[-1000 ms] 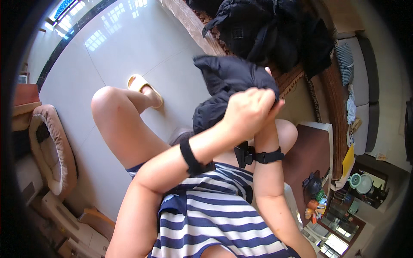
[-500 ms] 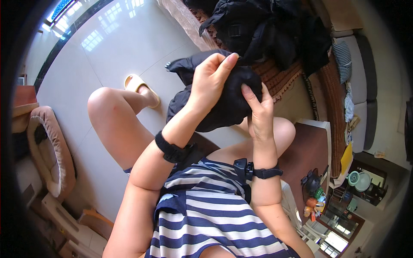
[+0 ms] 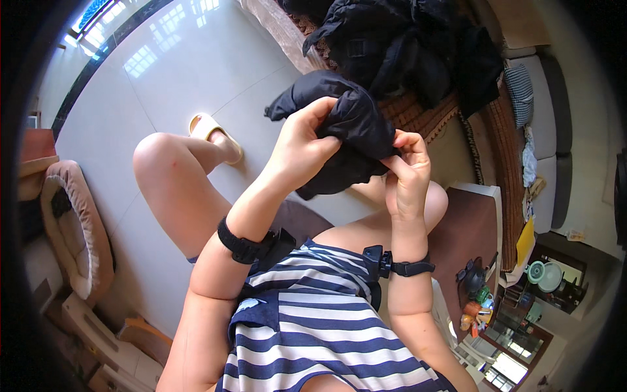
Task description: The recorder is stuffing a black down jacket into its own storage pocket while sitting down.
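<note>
Fingers [image 3: 312,138] around black garment [image 3: 356,124].

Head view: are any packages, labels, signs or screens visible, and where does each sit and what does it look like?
No sign or screen shows.
Yellow flat package or sheet: at the right, leaning by the dark wooden cabinet; its kind cannot be told.
Small orange and red containers: lower right, clustered on a shelf; too small to tell any labels.
The left hand and right hand hold a black garment with no label showing.
</note>
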Demonstrator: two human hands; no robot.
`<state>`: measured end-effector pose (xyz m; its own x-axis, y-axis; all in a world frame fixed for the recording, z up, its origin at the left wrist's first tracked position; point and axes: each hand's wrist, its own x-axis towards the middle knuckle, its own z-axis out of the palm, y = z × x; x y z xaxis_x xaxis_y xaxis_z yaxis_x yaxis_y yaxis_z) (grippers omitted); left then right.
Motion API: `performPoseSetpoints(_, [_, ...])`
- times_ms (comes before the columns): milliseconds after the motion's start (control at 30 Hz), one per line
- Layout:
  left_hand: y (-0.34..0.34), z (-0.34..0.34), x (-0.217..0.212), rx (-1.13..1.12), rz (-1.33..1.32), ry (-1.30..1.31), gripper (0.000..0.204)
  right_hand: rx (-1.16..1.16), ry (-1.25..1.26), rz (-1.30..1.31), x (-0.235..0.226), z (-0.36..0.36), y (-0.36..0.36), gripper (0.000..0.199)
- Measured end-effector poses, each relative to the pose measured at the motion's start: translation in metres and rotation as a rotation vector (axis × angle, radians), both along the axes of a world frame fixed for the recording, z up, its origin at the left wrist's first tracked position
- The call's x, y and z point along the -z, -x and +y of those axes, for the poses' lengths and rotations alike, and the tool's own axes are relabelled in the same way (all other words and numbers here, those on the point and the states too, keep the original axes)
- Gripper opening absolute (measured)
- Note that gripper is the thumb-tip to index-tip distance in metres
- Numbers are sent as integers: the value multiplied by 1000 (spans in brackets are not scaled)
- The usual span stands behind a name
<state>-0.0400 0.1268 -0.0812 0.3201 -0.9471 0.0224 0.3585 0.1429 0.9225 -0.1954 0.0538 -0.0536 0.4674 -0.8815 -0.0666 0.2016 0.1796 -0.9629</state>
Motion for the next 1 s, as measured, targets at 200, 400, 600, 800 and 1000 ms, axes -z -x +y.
performPoseSetpoints(200, [7, 4, -9, -54, 424, 153, 51, -166, -120, 217, -3, 14, 3, 26])
performPoseSetpoints(400, [0, 5, -30, -64, -546, -170, 63, -26, -21, 35, -7, 18, -16, 20])
performPoseSetpoints(600, [4, 7, -11, -26, -202, -59, 41, 4, -72, 9, -16, 11, -16, 12])
performPoseSetpoints(800, [6, 18, -12, 188, -88, -82, 39, -235, 71, 346, -28, 1, -13, 25])
performPoseSetpoints(1000, [0, 11, -17, 67, -176, -176, 32, -178, 299, 285, -9, 12, -14, 12])
